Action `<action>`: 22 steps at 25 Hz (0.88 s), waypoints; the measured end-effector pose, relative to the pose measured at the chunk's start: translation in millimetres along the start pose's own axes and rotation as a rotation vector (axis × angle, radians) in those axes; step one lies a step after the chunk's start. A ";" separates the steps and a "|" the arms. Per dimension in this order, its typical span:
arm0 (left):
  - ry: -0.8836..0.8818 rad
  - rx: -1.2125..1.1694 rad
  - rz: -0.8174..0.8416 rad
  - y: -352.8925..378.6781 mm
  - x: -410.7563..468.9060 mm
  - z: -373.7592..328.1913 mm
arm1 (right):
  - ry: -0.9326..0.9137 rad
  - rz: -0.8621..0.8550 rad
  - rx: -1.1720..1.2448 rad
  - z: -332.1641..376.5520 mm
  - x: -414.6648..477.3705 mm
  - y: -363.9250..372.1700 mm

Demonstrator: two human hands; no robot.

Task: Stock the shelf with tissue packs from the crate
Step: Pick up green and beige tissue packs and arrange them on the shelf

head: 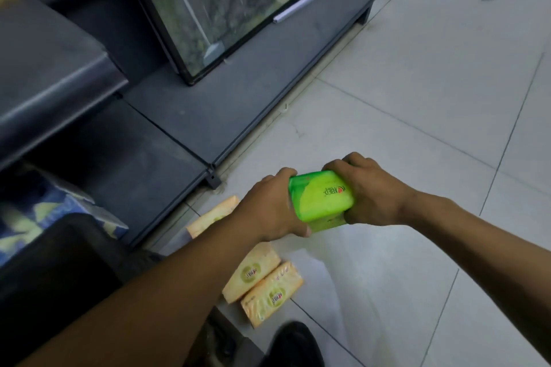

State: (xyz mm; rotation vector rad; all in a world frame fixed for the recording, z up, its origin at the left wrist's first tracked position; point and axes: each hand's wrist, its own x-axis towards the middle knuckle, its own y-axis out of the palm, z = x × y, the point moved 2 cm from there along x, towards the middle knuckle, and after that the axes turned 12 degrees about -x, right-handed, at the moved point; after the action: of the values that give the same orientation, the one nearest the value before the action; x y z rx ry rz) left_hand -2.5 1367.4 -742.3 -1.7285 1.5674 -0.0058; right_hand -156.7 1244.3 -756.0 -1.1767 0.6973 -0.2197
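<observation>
Pale tiled floor (pixel 417 98), w/ dark grey bottom shelf (pixel 226 104) along left. Green tissue pack (pixel 320 202), qty 1: held above floor btwn both hands. Left hand (pixel 268 205) and right hand (pixel 369 188) each curled round one end. Orange tissue packs (pixel 252 271), qty 3, on floor under left arm: 1 near shelf edge, 2 side by side, touching. Black shoe (pixel 295 343), qty 1, bottom edge.

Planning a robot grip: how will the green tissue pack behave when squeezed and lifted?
Probably soft: the green tissue pack looks rounded where the left hand and right hand grip its ends. Likely light, held above the floor. Glossy wrap may slip.
</observation>
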 end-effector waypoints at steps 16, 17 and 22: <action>0.248 -0.999 -0.482 -212.0 -186.7 -49.8 | -0.151 -0.567 0.962 172.7 -55.8 -205.1; 0.270 -1.084 -0.520 -219.3 -198.8 -47.8 | -0.153 -0.578 0.981 187.8 -54.4 -207.8; 0.287 -1.265 -0.836 -238.7 -244.5 -6.4 | -0.194 -0.547 0.959 265.5 -42.1 -201.9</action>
State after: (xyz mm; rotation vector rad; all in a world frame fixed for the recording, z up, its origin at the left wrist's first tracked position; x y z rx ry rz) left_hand 136.8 1552.9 -491.3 -3.3909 0.8518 0.4108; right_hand 10.3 1391.0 -503.8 -0.4176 0.0308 -0.7896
